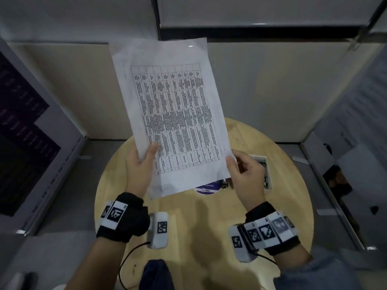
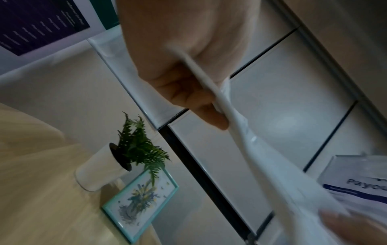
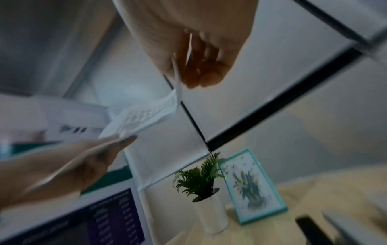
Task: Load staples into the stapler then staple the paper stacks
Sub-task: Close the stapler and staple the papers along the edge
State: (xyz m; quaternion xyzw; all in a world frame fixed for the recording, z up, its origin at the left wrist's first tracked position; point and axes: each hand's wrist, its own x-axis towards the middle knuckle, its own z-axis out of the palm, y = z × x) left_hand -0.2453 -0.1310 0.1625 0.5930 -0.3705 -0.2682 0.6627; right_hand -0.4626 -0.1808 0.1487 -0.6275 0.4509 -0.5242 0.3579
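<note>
Paper stack (image 1: 173,120) fills the middle of the head view, held up off the round wooden desk (image 1: 188,216) and tilted, its printed table facing the camera. The left hand (image 1: 139,170) pinches the lower left edge, thumb on the printed face and fingers behind; the right hand (image 1: 244,174) pinches the lower right corner the same way. Both grips are narrow and closed on the sheets. The left wrist view shows the stack edge-on between thumb and curled fingers.

Progress, as a judgement: the sheets look gathered and are probably being squared or checked, so the stapling of this stack seems not yet done. No staple can be made out in any corner, though the top of the sheets is too faint to be sure. The stapler itself cannot be identified with confidence; small dark and metallic items peek out below the stack's lower right edge, beside an open white box (image 1: 266,170) at centre right, largely hidden by the right hand. Whether staples are already loaded cannot be told.

Writing: the table text on the stack is too small to read. A round purple label (image 1: 206,188) under the sheets is mostly covered. In the left wrist view, a sign (image 2: 360,180) at lower right shows "Payou", cut off. The dark poster (image 1: 23,122) at left is illegible.
</note>
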